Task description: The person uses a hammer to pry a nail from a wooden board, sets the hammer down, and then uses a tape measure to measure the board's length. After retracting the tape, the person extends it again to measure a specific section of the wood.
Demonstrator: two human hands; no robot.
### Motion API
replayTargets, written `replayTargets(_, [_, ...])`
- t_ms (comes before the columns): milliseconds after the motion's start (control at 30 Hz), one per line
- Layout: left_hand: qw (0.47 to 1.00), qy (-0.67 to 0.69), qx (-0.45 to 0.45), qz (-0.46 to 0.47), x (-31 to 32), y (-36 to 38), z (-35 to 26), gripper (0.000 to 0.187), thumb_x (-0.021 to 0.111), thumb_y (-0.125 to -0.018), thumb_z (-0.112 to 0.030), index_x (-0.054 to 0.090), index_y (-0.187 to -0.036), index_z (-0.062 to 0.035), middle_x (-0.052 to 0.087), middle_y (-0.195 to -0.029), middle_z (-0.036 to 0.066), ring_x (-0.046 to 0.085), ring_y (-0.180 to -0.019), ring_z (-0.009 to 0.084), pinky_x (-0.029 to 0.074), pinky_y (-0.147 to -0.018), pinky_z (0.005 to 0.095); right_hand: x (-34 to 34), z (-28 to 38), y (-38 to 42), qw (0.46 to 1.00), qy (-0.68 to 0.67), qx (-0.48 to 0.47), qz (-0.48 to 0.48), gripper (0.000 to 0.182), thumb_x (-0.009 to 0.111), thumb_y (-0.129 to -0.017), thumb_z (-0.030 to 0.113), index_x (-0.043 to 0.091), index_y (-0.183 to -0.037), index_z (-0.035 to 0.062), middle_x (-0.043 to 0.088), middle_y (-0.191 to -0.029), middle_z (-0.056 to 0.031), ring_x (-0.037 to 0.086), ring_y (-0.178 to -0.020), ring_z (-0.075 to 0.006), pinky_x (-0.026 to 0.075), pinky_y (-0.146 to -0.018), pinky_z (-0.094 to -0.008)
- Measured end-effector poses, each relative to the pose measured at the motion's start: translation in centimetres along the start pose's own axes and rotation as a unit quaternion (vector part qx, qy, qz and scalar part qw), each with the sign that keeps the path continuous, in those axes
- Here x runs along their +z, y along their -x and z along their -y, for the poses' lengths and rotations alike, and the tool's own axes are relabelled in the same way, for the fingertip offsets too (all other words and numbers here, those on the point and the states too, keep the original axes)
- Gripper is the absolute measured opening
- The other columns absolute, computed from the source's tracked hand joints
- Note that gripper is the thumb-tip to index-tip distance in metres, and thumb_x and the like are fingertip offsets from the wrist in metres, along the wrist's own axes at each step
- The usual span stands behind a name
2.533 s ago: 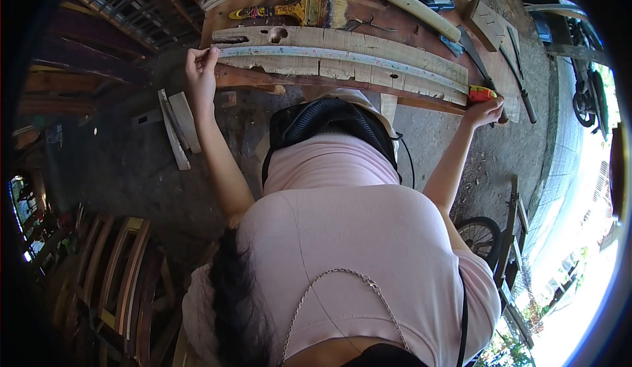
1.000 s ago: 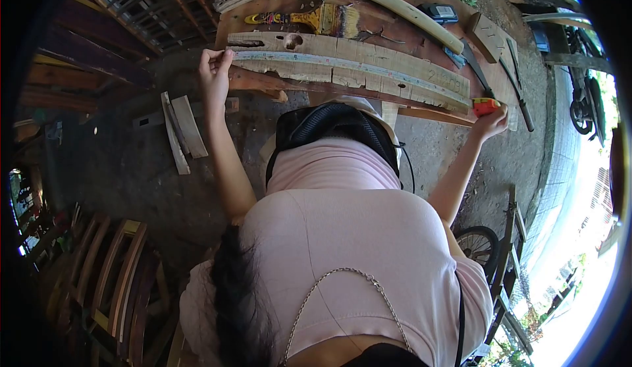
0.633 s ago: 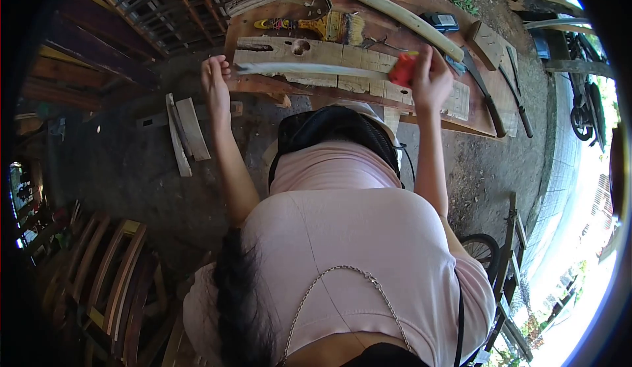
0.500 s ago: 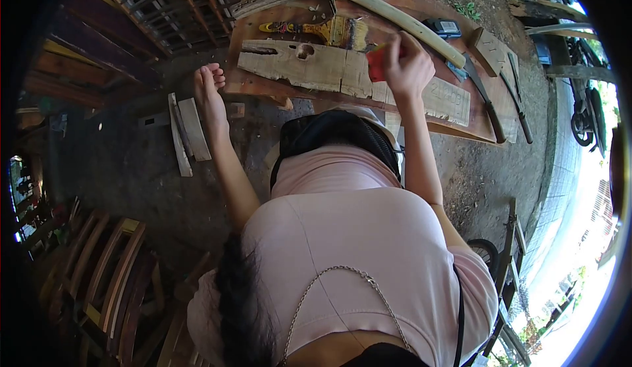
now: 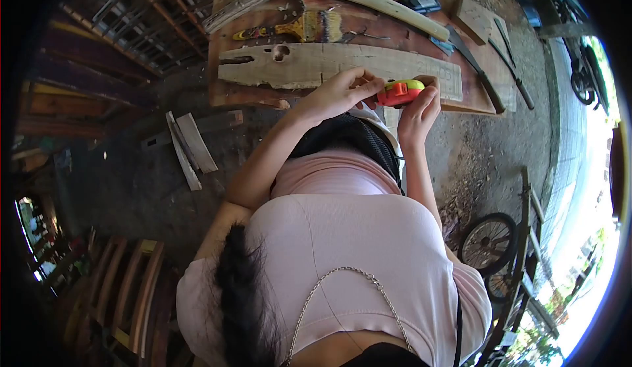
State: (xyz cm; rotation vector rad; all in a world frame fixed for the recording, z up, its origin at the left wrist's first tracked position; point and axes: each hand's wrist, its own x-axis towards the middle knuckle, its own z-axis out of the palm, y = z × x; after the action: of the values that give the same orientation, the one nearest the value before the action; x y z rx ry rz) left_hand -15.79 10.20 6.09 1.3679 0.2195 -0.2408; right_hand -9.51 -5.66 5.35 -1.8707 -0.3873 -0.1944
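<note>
A red and yellow-green tape measure is held in front of my waist, just off the table's near edge. My right hand grips it from the right, fingers wrapped around its side. My left hand pinches at its left end; whether the fingers have the case or the blade tip is hidden. Beyond the hands a long weathered board lies flat, with a knot hole, a slot at its left end and faint pencilled figures on the right.
On the wooden table lie a paintbrush, a wooden-handled hammer, a machete, a dark blue device, a wood block and a wood strip. Offcuts lie on the floor to the left; a bicycle wheel is at right.
My left hand has come across from the left to the tape measure. My right hand has drawn the tape measure back from above the board towards my waist. The whole view has shifted slightly.
</note>
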Motion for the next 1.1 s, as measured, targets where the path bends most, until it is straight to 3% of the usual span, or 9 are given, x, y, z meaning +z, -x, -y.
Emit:
replayTargets(33, [0.999, -0.017, -0.019, 0.035, 0.3, -0.6, -0.1, 0.033, 0.058, -0.091, -0.035, 0.057, -0.103, -0.0038, 0.061, -0.091, 0.004, 0.057, -0.079, 0.0089, 0.046, -0.072, 0.0232, -0.6, -0.5, 0.7, 1.0, 0.002, 0.007, -0.013, 0.038, 0.037, -0.097, 0.033, 0.052, -0.086, -0.0003, 0.056, -0.069, -0.0164, 0.056, -0.064, -0.0304, 0.044, -0.062, -0.0369])
replayTargets(100, [0.997, -0.036, -0.036, 0.053, 0.7, -1.7, 0.5, 0.033, 0.062, -0.089, -0.034, 0.057, -0.102, -0.0038, 0.061, -0.089, 0.003, 0.057, -0.081, 0.009, 0.045, -0.072, 0.0226, -1.7, -0.9, 1.9, 0.999, 0.029, 0.045, -0.007, 0.033, 0.051, -0.091, 0.032, 0.05, -0.089, -0.0012, 0.057, -0.072, -0.017, 0.057, -0.065, -0.0311, 0.045, -0.064, -0.0373])
replayTargets(133, [0.996, -0.05, -0.049, 0.058, 0.9, -2.1, 0.7, 0.034, 0.065, -0.087, -0.034, 0.057, -0.102, -0.0039, 0.061, -0.088, 0.003, 0.057, -0.082, 0.0091, 0.044, -0.073, 0.0221, -2.3, -0.7, 2.3, 0.996, 0.066, 0.06, 0.004, 0.034, 0.068, -0.08, 0.025, 0.051, -0.094, -0.001, 0.058, -0.081, -0.0166, 0.057, -0.072, -0.0312, 0.045, -0.067, -0.0376])
replayTargets(267, [0.991, -0.099, -0.064, 0.057, 1.1, -3.0, -0.9, 0.035, 0.071, -0.082, -0.029, 0.056, -0.101, -0.0034, 0.061, -0.09, 0.004, 0.056, -0.089, 0.009, 0.043, -0.078, 0.0206, -2.6, 0.7, 3.7, 0.995, 0.093, -0.002, 0.02, 0.047, 0.08, -0.065, 0.013, 0.053, -0.102, 0.0009, 0.055, -0.093, -0.0149, 0.056, -0.084, -0.0309, 0.046, -0.072, -0.0381])
replayTargets(300, [0.99, -0.101, -0.068, 0.064, 0.8, -3.4, -1.2, 0.035, 0.071, -0.082, -0.029, 0.056, -0.101, -0.0034, 0.061, -0.09, 0.004, 0.056, -0.089, 0.009, 0.043, -0.078, 0.0206, -2.5, 0.5, 3.7, 0.993, 0.109, -0.05, 0.019, 0.044, 0.078, -0.066, 0.013, 0.054, -0.101, 0.0016, 0.055, -0.09, -0.0145, 0.057, -0.083, -0.0325, 0.047, -0.072, -0.0392])
replayTargets(400, [0.982, -0.161, -0.02, 0.096, -0.2, -5.2, -1.1, 0.034, 0.074, -0.079, -0.019, 0.055, -0.1, -0.0021, 0.059, -0.091, 0.002, 0.056, -0.088, 0.0086, 0.045, -0.077, 0.0223, -2.4, 1.0, 5.3, 0.991, 0.102, 0.034, 0.083, 0.036, 0.075, -0.068, 0.014, 0.058, -0.099, 0.0035, 0.056, -0.088, -0.015, 0.058, -0.077, -0.0342, 0.047, -0.068, -0.0407])
replayTargets(567, [0.959, -0.272, 0.042, 0.061, -1.9, -7.5, -2.4, 0.031, 0.076, -0.077, -0.019, 0.059, -0.097, -0.0036, 0.062, -0.089, 0.002, 0.058, -0.084, 0.01, 0.047, -0.077, 0.0251, -2.8, 0.8, 6.4, 0.986, 0.14, 0.049, 0.079, 0.036, 0.074, -0.069, 0.018, 0.057, -0.097, 0.003, 0.053, -0.084, -0.0146, 0.057, -0.072, -0.035, 0.046, -0.064, -0.0419])
replayTargets(767, [0.905, -0.399, 0.142, -0.049, -2.1, -10.5, -1.4, 0.028, 0.077, -0.074, -0.022, 0.061, -0.091, -0.0058, 0.067, -0.087, 0.006, 0.064, -0.083, 0.014, 0.05, -0.073, 0.0276, -2.7, 0.7, 6.2, 0.976, 0.188, 0.07, 0.089, 0.034, 0.073, -0.07, 0.022, 0.054, -0.09, 0.0021, 0.052, -0.083, -0.0151, 0.057, -0.072, -0.0362, 0.047, -0.062, -0.0431])
replayTargets(1100, [0.892, -0.4, 0.192, -0.085, -2.0, -11.2, -0.1, 0.024, 0.076, -0.075, -0.02, 0.06, -0.084, -0.0049, 0.068, -0.076, 0.005, 0.066, -0.073, 0.0127, 0.05, -0.066, 0.0255, -2.1, 0.7, 5.5, 0.963, 0.229, 0.089, 0.114, 0.036, 0.071, -0.072, 0.027, 0.052, -0.09, 0.0024, 0.053, -0.083, -0.0156, 0.059, -0.071, -0.038, 0.048, -0.061, -0.0451])
